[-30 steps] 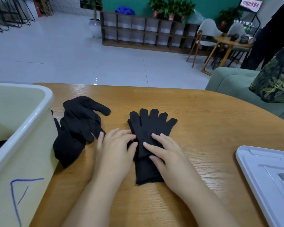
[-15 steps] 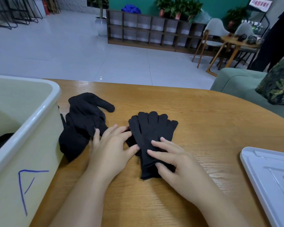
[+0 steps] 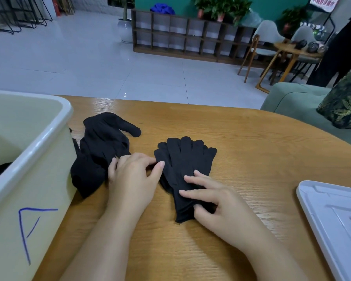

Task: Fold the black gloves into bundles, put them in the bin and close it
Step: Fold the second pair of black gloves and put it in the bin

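Pressing right hand (image 3: 221, 201) flat on stacked gloves (image 3: 183, 165), left hand (image 3: 132, 177) curled beside

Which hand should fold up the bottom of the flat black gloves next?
Probably the right hand: its thumb and fingers already sit at the cuff end of the flat black knit gloves on the wooden table. The left hand rests at their left edge, well placed to steady them.

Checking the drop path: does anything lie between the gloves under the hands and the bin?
Yes. A loose pile of black gloves lies on the table between the flat gloves under both hands and the bin. The bin is open; its lid lies to the right.
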`<action>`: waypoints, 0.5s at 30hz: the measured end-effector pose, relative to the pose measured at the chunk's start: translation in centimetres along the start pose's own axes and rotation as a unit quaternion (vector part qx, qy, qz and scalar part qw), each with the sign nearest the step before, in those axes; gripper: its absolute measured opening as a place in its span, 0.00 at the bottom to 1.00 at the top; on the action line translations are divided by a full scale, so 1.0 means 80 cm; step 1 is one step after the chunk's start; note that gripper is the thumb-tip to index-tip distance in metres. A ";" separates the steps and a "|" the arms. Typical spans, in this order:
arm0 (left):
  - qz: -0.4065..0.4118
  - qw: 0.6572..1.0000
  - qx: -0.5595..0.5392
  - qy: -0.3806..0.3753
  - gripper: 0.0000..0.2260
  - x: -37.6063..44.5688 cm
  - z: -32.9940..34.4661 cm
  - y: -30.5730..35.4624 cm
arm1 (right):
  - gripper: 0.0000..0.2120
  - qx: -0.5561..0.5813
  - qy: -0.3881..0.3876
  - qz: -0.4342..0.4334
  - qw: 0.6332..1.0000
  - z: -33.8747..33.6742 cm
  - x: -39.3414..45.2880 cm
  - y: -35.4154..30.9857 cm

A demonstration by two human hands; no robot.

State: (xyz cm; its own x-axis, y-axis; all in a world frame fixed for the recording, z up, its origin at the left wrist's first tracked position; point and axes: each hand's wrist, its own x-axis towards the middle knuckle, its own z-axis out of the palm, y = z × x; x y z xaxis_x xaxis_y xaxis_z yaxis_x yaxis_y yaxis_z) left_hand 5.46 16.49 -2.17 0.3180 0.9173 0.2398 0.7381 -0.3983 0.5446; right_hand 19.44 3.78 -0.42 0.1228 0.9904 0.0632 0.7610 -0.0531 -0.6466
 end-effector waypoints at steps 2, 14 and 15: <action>-0.008 1.000 -0.003 0.010 0.13 -0.001 0.000 0.002 | 0.19 -0.002 0.001 0.003 1.000 0.001 0.000 0.000; -0.062 0.996 -0.047 0.052 0.06 -0.002 -0.007 0.011 | 0.42 -0.074 -0.019 0.088 0.993 0.002 0.004 -0.001; -0.070 0.995 -0.043 0.049 0.08 -0.002 -0.008 0.012 | 0.42 -0.085 -0.022 0.090 0.992 0.003 0.004 0.000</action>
State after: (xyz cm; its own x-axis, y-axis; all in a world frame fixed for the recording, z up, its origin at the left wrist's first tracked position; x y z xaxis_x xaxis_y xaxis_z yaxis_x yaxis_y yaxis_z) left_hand 5.73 15.97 -1.18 0.1531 0.9608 0.2312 0.7161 -0.2691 0.6440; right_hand 19.33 4.14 -0.57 0.2412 0.9674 -0.0774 0.8259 -0.2465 -0.5071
